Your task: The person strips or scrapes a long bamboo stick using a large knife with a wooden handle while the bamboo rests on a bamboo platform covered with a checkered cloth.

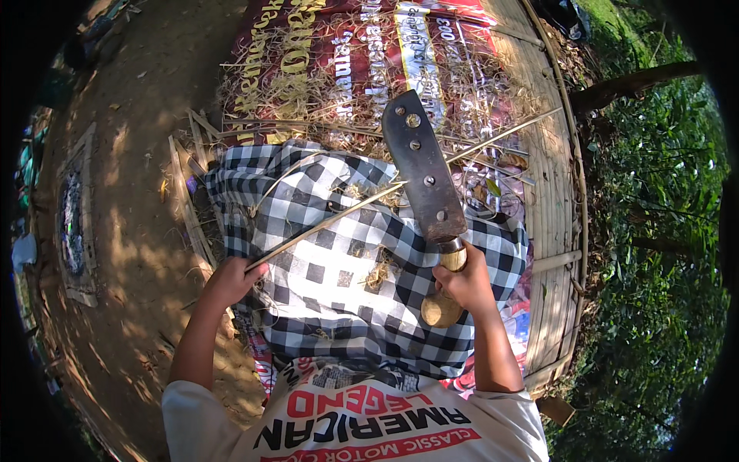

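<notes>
My right hand (468, 281) is wrapped round the wooden handle of a broad cleaver (422, 165), whose dark blade has several round studs or holes and points away from me. In my left hand (231, 282) is the near end of a long thin bamboo strip (331, 222). The strip slants up to the right and passes behind the blade, coming out on its far side; whether blade and strip touch I cannot tell. A black-and-white checked cloth (308, 202) lies over my lap beneath both, with shavings on it.
Beyond the cloth a dark red printed banner (323, 85) is strewn with curled shavings. A bamboo platform edge (554, 192) runs along the right, with green plants (654, 231) past it. More split bamboo pieces (188, 204) lie on the left, beside bare ground (131, 231).
</notes>
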A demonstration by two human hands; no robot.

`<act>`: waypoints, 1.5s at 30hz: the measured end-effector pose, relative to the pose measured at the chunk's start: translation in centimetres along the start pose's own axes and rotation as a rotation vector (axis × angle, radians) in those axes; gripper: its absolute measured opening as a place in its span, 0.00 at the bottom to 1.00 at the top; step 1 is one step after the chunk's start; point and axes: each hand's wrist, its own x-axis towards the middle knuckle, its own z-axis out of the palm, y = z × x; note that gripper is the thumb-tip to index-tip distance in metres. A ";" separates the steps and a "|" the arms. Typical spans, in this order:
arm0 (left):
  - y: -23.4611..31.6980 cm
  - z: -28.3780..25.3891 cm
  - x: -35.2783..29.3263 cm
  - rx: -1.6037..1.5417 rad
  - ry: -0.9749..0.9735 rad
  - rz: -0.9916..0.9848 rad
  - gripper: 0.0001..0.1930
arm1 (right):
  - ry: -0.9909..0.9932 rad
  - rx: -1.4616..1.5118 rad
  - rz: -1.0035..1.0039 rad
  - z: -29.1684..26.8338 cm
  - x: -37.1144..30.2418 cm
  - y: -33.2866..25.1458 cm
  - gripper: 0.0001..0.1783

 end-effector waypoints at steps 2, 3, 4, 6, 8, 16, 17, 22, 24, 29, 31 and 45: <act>-0.1 -0.1 -0.2 0.013 0.009 0.031 0.29 | 0.005 0.047 0.035 -0.7 -0.2 -0.3 0.15; 0.1 0.0 -0.2 0.016 0.022 0.060 0.29 | 0.022 0.064 0.029 -1.2 -0.1 -0.4 0.15; 0.0 0.0 -0.1 0.019 0.035 0.090 0.29 | 0.040 0.081 0.023 -1.6 0.2 -0.7 0.14; -0.7 0.4 0.5 0.013 0.000 0.027 0.29 | 0.058 0.058 -0.044 -2.0 0.4 -2.0 0.13; -0.6 0.7 0.4 -0.037 0.001 0.006 0.29 | 0.162 0.077 -0.027 0.1 -0.1 -1.2 0.15; 0.0 0.2 -0.3 0.060 0.025 0.025 0.29 | 0.045 0.132 0.023 -1.1 -0.7 -0.6 0.12; -0.1 0.5 -0.1 0.036 0.019 -0.001 0.29 | 0.094 0.130 0.013 -0.9 -0.5 -0.9 0.13; 0.4 0.1 -0.3 -0.053 0.008 -0.034 0.28 | -0.051 0.133 0.008 2.6 -1.4 0.2 0.17; 0.8 0.0 -0.6 -0.037 -0.006 -0.038 0.28 | -0.039 0.160 0.040 1.6 -1.1 0.3 0.16; 0.1 1.0 -0.3 -0.057 0.023 -0.007 0.30 | 0.159 0.134 -0.004 -0.1 0.3 -0.9 0.12; 0.6 1.1 -0.5 -0.082 0.039 -0.009 0.30 | 0.027 0.109 0.043 1.6 -0.6 -1.2 0.15; 0.8 0.4 -0.8 -0.101 0.020 -0.020 0.34 | -0.194 -0.010 0.027 4.5 -1.2 -0.3 0.19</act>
